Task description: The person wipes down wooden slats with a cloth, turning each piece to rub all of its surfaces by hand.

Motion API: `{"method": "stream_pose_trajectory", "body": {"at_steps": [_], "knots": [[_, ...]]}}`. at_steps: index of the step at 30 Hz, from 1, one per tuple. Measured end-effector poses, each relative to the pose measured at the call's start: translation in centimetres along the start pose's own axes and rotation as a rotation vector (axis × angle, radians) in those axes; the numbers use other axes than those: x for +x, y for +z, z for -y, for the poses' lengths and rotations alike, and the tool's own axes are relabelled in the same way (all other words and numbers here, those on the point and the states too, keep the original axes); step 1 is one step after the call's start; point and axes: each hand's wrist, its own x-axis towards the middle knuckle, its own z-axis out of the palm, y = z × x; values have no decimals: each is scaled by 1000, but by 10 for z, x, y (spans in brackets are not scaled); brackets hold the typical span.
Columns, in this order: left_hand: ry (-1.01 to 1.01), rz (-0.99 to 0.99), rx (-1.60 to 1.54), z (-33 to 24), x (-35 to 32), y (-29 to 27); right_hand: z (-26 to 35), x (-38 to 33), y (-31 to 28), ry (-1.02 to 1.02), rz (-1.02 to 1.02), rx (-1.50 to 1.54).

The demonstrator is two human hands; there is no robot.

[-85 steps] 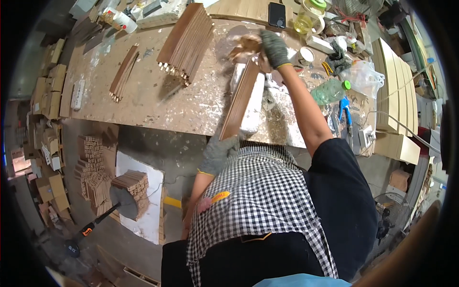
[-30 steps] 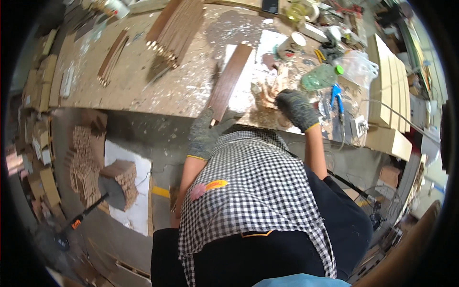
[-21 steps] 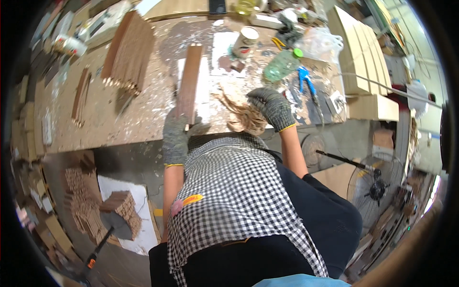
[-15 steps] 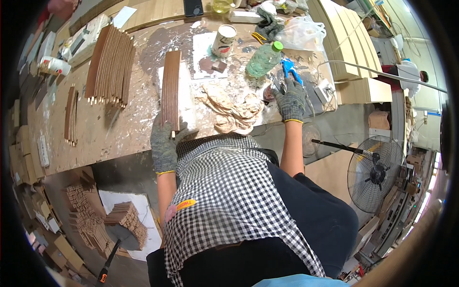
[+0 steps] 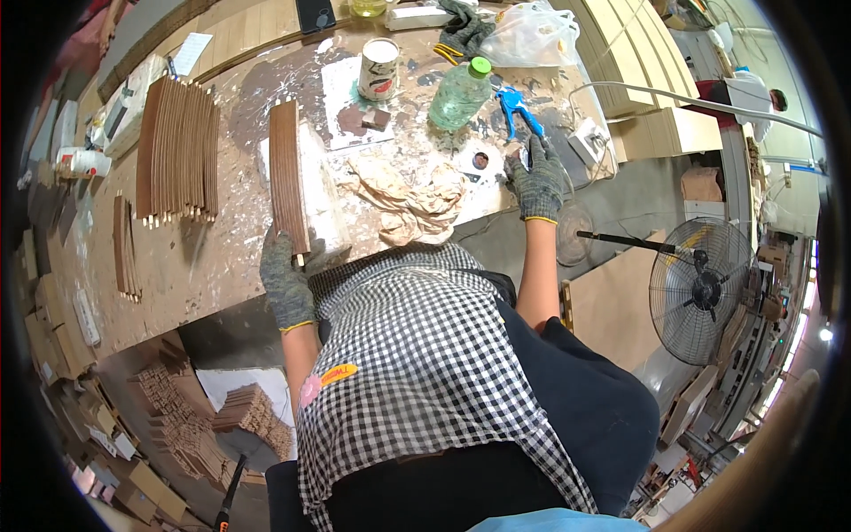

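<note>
My left hand (image 5: 287,282), in a grey knit glove with a yellow cuff, is closed round the near end of a short bundle of brown wooden strips (image 5: 286,177). Light pegs stick out at the bundle's ends, and it lies along a white block (image 5: 321,199). My right hand (image 5: 538,188), gloved the same way, is at the table's right edge. Its fingers stretch up toward a blue air blow gun (image 5: 514,111), fingertips beside the near end. A small dark item by the thumb is too unclear to name. A crumpled beige cloth (image 5: 412,199) lies between my hands.
A larger row of pegged strips (image 5: 177,151) and a few loose ones (image 5: 126,248) lie left. Behind the cloth stand a white can (image 5: 378,71) and a green-capped bottle (image 5: 459,96). A cable (image 5: 674,96) crosses the right; a fan (image 5: 703,291) stands beyond.
The whole view has shifted, with the table moving left in it. Against the table, my right hand has drawn slightly right, uncovering more of the blow gun. My left hand stays at the bundle's near end.
</note>
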Motion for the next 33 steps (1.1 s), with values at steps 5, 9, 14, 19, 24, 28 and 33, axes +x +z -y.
{"method": "stream_pose_trajectory", "body": {"at_steps": [5,9,14,19,24,28,33], "knots": [[-17,-11,31,-5,-3,8,2,-8,-6,51,34,54],[-95,85,79,7,19,-26,-26,-7,13,-140,-17,21],[-54,75,753,-51,-17,11,9,-9,-43,-35,197,80],[103,17,1497,-74,-26,10,41,-15,-38,-12,51,300],[611,-4,1162,-77,-33,12,72,0,10,55,397,40],[499,317,1079,-71,-45,31,60,-1,28,38,372,-12],[55,551,133,-23,-38,38,128,-30,-54,-359,360,572]]}}
